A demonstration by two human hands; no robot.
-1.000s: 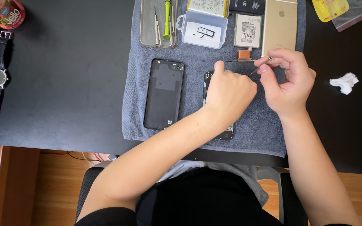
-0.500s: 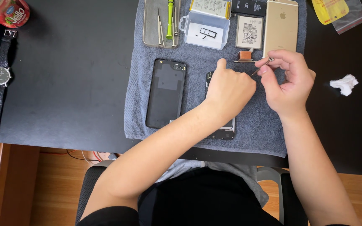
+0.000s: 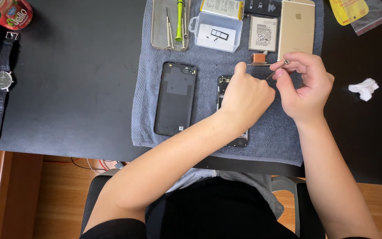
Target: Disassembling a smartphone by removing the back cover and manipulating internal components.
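Pinched between the right hand point(image 3: 306, 86) thumb and forefinger is a thin tool point(image 3: 271, 75), its tip angled toward the opened phone point(image 3: 223, 86). Left hand point(image 3: 246, 97) rests closed on that phone, which lies on the grey towel point(image 3: 208, 53) beside a black back cover point(image 3: 175, 98).

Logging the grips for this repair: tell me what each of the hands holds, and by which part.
Right hand: a thin metal tool, pinched near its upper end between thumb and fingertips. Left hand: rests on the opened black phone, covering its middle; any grip cannot be told.
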